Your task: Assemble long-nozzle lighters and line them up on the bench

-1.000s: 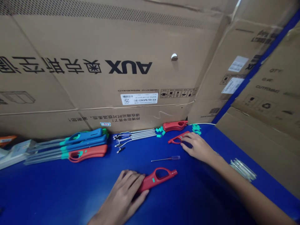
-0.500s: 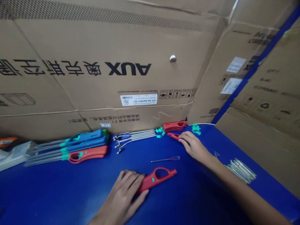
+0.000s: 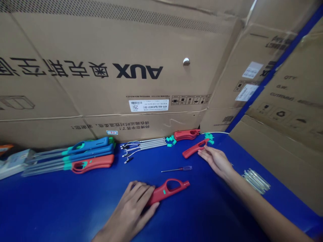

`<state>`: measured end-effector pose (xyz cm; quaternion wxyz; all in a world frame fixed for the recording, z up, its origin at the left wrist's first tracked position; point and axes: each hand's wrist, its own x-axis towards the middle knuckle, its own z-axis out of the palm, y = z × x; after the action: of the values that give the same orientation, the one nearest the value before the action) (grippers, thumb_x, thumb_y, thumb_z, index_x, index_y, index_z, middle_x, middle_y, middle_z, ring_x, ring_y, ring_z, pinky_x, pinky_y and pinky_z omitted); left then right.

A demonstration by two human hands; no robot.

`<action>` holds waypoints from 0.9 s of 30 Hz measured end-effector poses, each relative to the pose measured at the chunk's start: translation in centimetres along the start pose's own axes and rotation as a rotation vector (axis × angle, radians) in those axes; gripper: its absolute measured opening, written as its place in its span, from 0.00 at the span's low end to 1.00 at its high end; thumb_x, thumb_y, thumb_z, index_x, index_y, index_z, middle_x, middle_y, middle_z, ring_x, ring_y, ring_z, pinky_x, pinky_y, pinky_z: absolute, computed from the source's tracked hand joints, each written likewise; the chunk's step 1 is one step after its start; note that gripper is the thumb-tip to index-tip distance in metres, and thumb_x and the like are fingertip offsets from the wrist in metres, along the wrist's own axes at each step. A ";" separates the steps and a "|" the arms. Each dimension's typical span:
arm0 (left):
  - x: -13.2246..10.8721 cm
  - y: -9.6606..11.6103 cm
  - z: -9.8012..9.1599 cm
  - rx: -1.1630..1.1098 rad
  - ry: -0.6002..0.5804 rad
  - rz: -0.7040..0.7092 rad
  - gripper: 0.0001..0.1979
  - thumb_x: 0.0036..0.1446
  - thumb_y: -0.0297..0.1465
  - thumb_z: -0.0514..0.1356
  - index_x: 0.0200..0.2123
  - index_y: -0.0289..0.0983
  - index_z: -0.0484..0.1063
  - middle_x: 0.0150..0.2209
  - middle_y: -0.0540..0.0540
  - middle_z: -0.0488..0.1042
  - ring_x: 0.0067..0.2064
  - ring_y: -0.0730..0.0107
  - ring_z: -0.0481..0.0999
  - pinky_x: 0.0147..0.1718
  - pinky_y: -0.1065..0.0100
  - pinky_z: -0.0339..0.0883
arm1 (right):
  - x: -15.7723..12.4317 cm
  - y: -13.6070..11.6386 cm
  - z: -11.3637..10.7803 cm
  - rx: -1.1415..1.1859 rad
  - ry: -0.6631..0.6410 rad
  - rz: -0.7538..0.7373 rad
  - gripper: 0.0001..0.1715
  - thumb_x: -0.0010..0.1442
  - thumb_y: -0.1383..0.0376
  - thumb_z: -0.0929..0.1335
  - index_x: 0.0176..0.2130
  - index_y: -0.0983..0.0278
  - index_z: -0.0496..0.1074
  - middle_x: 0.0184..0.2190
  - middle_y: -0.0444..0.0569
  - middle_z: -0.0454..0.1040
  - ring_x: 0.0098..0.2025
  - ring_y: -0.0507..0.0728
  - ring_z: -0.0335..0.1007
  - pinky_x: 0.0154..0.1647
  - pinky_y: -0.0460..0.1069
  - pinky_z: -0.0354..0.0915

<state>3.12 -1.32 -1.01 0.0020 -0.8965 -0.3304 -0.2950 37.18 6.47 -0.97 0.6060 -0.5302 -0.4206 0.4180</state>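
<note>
Left hand point(image 3: 135, 206) is clasping a red handle point(image 3: 160, 195), right hand point(image 3: 217, 159) pinching a red shell point(image 3: 191, 151); blue table point(image 3: 83, 205) is spreading beneath, cardboard point(image 3: 161, 43) beyond showing upside-down "AUX".

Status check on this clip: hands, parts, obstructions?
Left hand gripping red casing. Right hand holding second red casing near its loop end. Screwdriver lying between the casings, untouched.

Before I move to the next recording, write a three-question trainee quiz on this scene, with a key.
1. Which hand grips the red handle nearest the camera: A) right, B) left?
2. True or false: the right hand grasps a blue handle.
3. Fill in: the tip of the screwdriver points toward the picture's ____ side.

Key: 1. B, the left hand. 2. False; it has a second red handle. 3. left.
</note>
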 end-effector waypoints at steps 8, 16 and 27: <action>-0.1 -0.1 0.1 -0.001 -0.001 -0.005 0.13 0.63 0.33 0.57 0.49 0.36 0.71 0.41 0.44 0.78 0.42 0.62 0.77 0.45 0.57 0.70 | 0.1 0.4 -0.1 -0.248 -0.070 -0.037 0.17 0.51 0.54 0.74 0.28 0.64 0.70 0.21 0.51 0.74 0.25 0.60 0.76 0.25 0.54 0.76; 0.2 0.0 -0.2 -0.018 0.001 -0.001 0.12 0.63 0.33 0.56 0.48 0.36 0.71 0.40 0.43 0.78 0.40 0.63 0.77 0.44 0.60 0.70 | 0.6 -0.2 -0.8 -0.858 -0.051 -0.363 0.10 0.53 0.60 0.68 0.35 0.62 0.73 0.33 0.52 0.75 0.34 0.61 0.73 0.40 0.59 0.71; 0.0 -0.2 -0.2 0.009 -0.010 0.006 0.12 0.64 0.33 0.56 0.49 0.36 0.69 0.40 0.43 0.78 0.41 0.62 0.77 0.45 0.57 0.70 | 3.5 0.4 -0.3 -1.284 -0.309 -0.641 0.14 0.62 0.69 0.62 0.42 0.64 0.76 0.40 0.55 0.78 0.41 0.63 0.69 0.45 0.58 0.64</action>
<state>2.95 -1.19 -0.87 0.0052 -0.8990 -0.3288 -0.2892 38.48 9.72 -1.17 0.2022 -0.5667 -0.7978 -0.0387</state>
